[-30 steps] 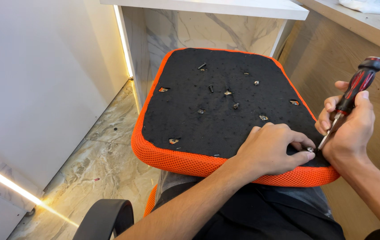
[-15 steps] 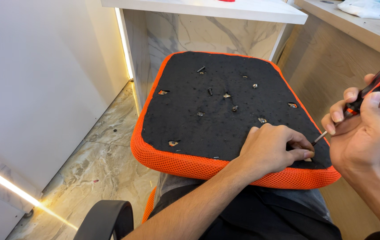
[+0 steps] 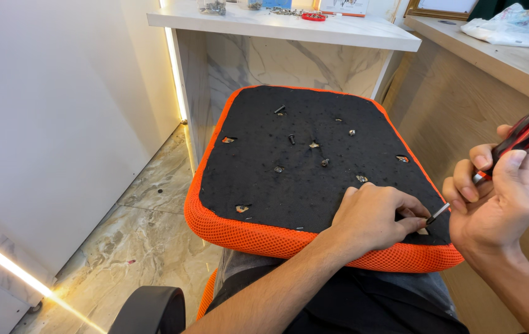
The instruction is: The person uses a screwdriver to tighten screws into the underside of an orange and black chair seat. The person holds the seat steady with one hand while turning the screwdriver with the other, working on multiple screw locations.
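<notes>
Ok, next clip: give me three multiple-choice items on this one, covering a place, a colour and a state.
1. Where does the seat cushion rest?
A. on the person's lap
B. on the white counter
C. on the floor

2. What colour is the cushion's mesh edge?
A. blue
B. orange
C. green

3. What does the right hand hold?
A. nothing
B. a plastic bag
C. a screwdriver

Key: 1 A, the cushion lies across the thighs. 2 B, orange mesh rims the black underside. 3 C, fingers wrap the red-and-black handle, tip beside the left hand.
</notes>
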